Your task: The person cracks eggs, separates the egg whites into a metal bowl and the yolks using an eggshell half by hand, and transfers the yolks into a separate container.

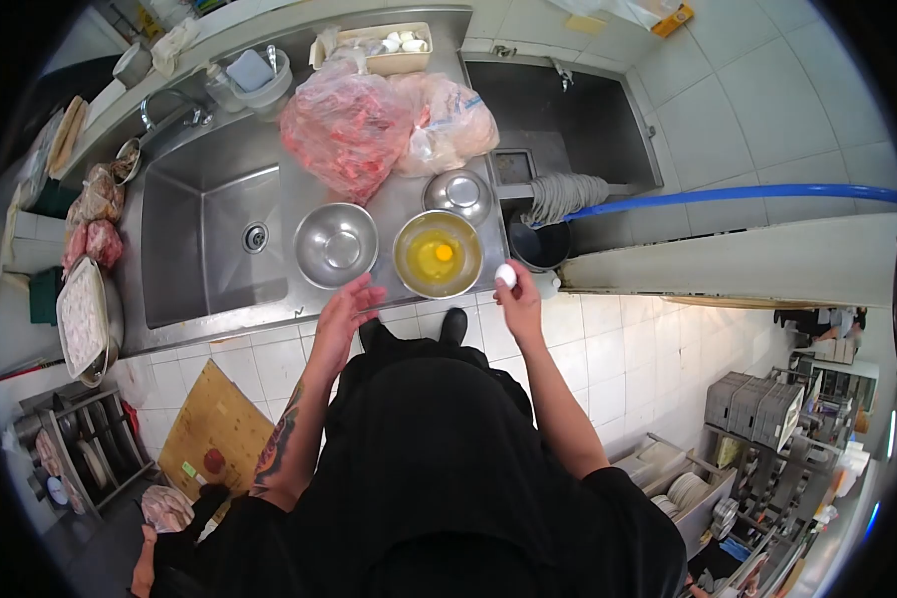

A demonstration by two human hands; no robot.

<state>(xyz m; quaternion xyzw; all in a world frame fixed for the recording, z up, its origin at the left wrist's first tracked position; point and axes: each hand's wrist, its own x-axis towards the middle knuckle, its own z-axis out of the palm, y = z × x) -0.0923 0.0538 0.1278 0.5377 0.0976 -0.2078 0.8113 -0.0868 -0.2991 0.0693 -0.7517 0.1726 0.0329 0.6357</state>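
Note:
In the head view my right hand is closed on a white egg, just right of a metal bowl holding a yolk and egg white. My left hand has its fingers apart and holds nothing, close below an empty metal bowl. Behind the egg bowl stands another metal bowl. All three rest on the steel counter.
Bags of red meat and pale meat lie behind the bowls, before a tray with white eggs. A sink is at left, a mop in a bucket at right. Another person's arm shows lower left.

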